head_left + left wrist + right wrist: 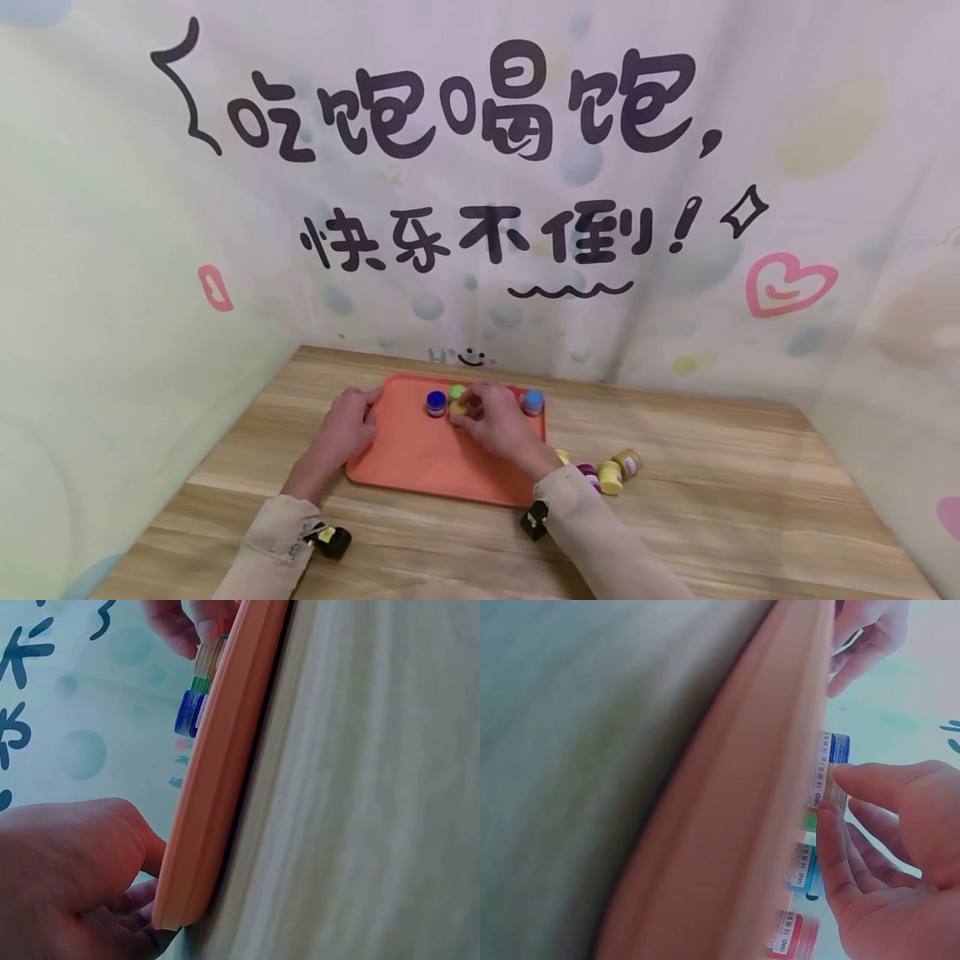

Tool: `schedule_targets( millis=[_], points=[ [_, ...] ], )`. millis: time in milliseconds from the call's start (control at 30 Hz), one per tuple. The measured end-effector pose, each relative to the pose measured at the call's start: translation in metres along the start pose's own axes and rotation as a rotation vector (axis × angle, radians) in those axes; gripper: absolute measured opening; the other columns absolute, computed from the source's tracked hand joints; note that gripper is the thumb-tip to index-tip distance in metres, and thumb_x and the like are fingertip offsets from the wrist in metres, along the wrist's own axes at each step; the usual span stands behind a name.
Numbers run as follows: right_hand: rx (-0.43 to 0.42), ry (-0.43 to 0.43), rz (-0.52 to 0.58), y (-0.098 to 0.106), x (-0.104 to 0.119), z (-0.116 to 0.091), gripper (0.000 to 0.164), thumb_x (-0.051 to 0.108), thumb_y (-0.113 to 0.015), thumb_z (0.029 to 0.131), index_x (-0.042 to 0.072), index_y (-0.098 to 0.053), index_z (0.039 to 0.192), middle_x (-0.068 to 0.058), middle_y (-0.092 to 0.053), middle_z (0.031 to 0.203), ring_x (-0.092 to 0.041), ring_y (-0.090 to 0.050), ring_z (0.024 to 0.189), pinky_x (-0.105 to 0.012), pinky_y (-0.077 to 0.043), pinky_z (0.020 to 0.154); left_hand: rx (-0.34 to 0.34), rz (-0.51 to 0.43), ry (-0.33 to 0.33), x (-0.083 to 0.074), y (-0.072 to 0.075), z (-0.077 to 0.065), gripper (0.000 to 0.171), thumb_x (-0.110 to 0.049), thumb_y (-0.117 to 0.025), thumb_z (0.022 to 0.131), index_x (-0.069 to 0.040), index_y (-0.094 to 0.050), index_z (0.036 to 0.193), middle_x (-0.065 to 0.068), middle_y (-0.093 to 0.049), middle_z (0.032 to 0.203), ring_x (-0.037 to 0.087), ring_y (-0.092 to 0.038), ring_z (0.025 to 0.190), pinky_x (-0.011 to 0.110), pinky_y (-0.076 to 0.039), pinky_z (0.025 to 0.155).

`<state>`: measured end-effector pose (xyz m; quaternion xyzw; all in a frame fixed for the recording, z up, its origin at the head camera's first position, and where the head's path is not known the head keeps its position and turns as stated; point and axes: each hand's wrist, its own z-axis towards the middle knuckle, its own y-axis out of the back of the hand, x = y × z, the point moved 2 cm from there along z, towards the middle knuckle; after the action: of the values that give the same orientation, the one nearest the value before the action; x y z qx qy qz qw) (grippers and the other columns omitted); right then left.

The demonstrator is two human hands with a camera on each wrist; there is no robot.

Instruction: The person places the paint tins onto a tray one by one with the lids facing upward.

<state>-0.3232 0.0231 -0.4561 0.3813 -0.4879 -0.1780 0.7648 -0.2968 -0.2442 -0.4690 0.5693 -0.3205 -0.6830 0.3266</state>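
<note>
My left hand (351, 425) grips the left edge of an orange tray (420, 467), its thumb and fingers at the rim (191, 855) in the left wrist view. Over the tray's back half, my right hand (501, 421) pinches a small tan paint jar (821, 784) between thumb and fingertips. A dark blue jar (436, 403) stands just left of it, and a green jar (457, 391) sits right behind it. Towards the tray's back right corner is a light blue jar (533, 402). A red jar (787, 934) is mostly hidden behind the right hand in the head view.
Right of the tray, on the wooden table (720, 517), lie a purple jar (588, 476), a yellow jar (611, 477) and a brownish jar (627, 462). Another yellow jar (562, 456) is partly covered by the right wrist. A printed curtain (480, 317) hangs behind the table.
</note>
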Motion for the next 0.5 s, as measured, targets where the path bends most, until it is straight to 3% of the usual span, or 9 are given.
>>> schedule_targets(
  millis=[267, 500],
  points=[
    [-0.008, 0.013, -0.025, 0.007, 0.001, -0.003, 0.021, 0.024, -0.085, 0.096, 0.011, -0.077, 0.111, -0.004, -0.073, 0.105, -0.016, -0.067, 0.093, -0.032, -0.060, 0.084, -0.008, 0.008, -0.013, 0.002, -0.001, 0.001, 0.049, 0.003, -0.058, 0.102, 0.009, -0.057, 0.150, 0.028, -0.066, 0.127, 0.034, -0.057, 0.106, 0.045, -0.050, 0.088],
    [0.013, 0.045, 0.002, 0.020, -0.003, -0.006, 0.016, 0.009, -0.081, 0.097, 0.006, -0.077, 0.112, -0.007, -0.077, 0.105, -0.015, -0.070, 0.090, -0.031, -0.061, 0.080, -0.019, 0.020, -0.019, 0.002, -0.002, 0.001, 0.049, 0.002, -0.058, 0.101, 0.010, -0.058, 0.149, 0.027, -0.066, 0.123, 0.033, -0.057, 0.104, 0.044, -0.050, 0.086]
  ],
)
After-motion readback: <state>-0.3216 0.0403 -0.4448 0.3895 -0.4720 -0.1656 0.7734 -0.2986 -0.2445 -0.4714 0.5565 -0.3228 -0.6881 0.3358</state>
